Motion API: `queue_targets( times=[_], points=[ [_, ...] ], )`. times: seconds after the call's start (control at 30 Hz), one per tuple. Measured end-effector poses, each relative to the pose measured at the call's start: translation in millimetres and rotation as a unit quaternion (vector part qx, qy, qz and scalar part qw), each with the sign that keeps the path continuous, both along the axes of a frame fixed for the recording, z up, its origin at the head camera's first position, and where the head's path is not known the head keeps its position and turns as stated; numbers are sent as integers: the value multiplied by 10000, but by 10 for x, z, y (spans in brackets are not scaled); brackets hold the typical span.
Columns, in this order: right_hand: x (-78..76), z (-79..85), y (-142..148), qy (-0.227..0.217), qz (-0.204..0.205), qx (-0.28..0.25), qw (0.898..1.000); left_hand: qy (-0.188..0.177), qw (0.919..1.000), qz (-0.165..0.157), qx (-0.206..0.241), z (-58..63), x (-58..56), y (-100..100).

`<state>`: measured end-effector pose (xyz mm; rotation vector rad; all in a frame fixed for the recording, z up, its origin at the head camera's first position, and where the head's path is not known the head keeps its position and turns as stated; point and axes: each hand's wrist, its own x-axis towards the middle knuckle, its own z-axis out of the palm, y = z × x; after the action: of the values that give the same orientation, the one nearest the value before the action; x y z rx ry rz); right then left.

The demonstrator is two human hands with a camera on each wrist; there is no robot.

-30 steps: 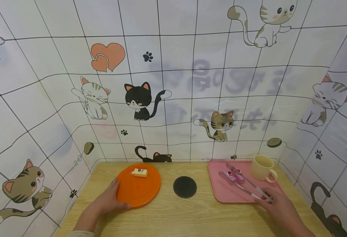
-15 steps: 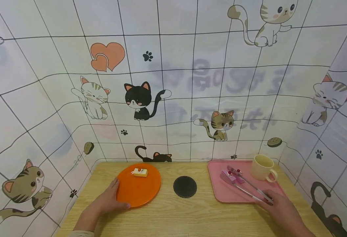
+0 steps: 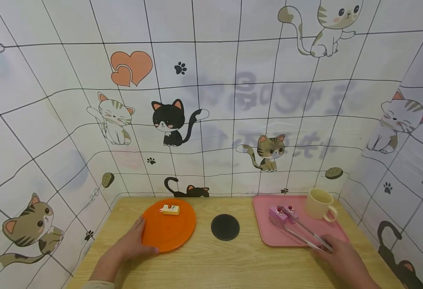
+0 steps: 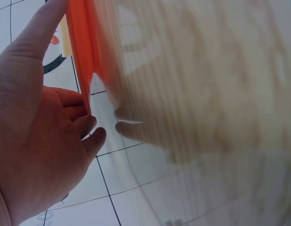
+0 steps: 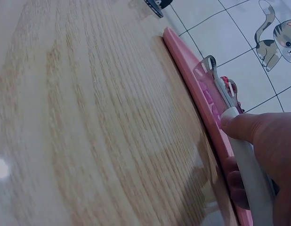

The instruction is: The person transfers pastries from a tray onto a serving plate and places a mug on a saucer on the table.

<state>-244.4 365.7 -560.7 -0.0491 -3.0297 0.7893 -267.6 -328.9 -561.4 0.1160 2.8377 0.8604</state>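
Observation:
My left hand (image 3: 133, 245) holds the left rim of an orange plate (image 3: 171, 235), thumb at the near edge. In the left wrist view the plate (image 4: 79, 42) stands between thumb and fingers. A small yellow-and-white toy cake slice (image 3: 171, 210) lies on the plate's far part. My right hand (image 3: 345, 257) grips metal tongs (image 3: 307, 229) over a pink tray (image 3: 269, 237). The tongs' tips spread about the left one of two purple toy cake slices (image 3: 277, 214); whether they touch it I cannot tell. In the right wrist view the thumb presses the tongs' handle (image 5: 249, 165).
A pale yellow mug (image 3: 319, 204) stands at the tray's far right corner. Between plate and tray lies a round black coaster (image 3: 225, 227) on the wooden table (image 3: 215, 265). A cat-print cloth (image 3: 218, 100) hangs behind and at both sides.
The tongs' tips have drawn slightly toward me and now lie about the left purple cake slice. My left hand and the plate stay where they were.

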Motion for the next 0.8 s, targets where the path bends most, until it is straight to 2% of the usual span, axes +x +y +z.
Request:
queue_targets(
  times=[0.23, 0.57, 0.8],
  points=[
    [-2, -15, 29, -58, 22, 10, 10000, -31, 10000, 11, 18, 9, 10, 9],
    [-48, 11, 51, -434, -95, -213, 9988, -42, 10000, 36, 77, 45, 34, 16],
    [-43, -14, 66, -225, 22, -189, 9996, -33, 10000, 19, 28, 20, 18, 11]
  ],
)
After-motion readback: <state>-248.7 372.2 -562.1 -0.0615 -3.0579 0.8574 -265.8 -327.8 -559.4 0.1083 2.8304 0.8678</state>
